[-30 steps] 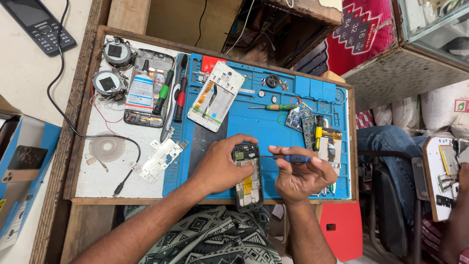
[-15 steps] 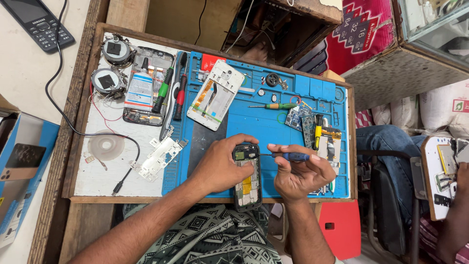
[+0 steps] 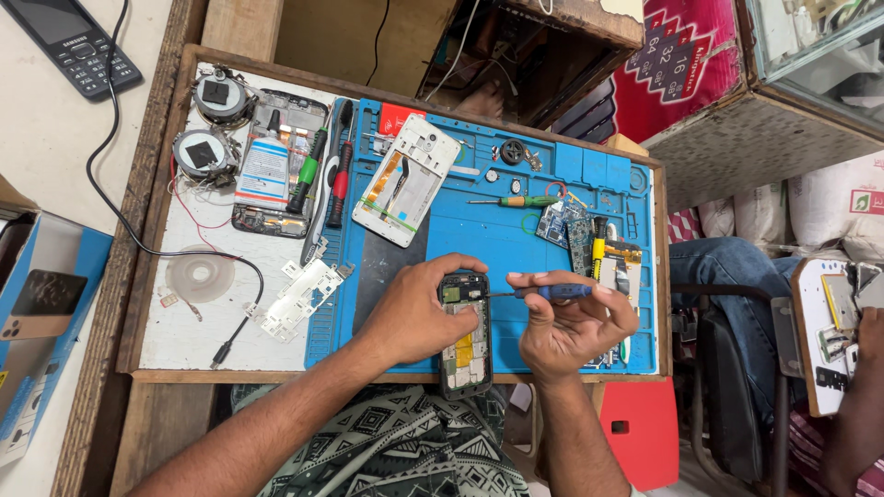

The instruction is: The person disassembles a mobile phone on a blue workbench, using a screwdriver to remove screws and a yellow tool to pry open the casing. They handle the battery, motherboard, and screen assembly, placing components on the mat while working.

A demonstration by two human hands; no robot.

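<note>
Two hands meet over the near edge of the blue repair mat (image 3: pixel 516 248), and most of what lies around them seems set where it is to stay in reach; far to the left of the left hand's grip a blue carton (image 3: pixel 41 322) stands open beside the surface (image 3: pixel 166 336), and what it holds cannot be told beyond a dark flat panel; up and left of that grip a shallow dark tray-like phone shell (image 3: pixel 276 166) carries a white tube, with a green-handled and a red-handled screwdriver (image 3: pixel 322 175) laid side by side just to its right, handles together as if parked for a quick pick; a white phone frame (image 3: pixel 410 179) lies face-open above the grip, tilted.

The left hand (image 3: pixel 414 317) is closed around the opened dark phone (image 3: pixel 463 336), thumb and fingers clamping its upper end so that the body juts over the surface's near edge; that hold looks meant to steady the board against pressure; the right hand (image 3: pixel 571 327), just to the right, pinches a blue-handled screwdriver (image 3: pixel 548 293) held level, its thin tip touching the phone's upper right side; fingers lie along the handle, apparently for fine turning.

Right of that grip, small circuit boards (image 3: pixel 575 230) and a yellow-handled tool (image 3: pixel 599 248) lie on the mat; well to the right, another person's arm rests by a white board.
</note>
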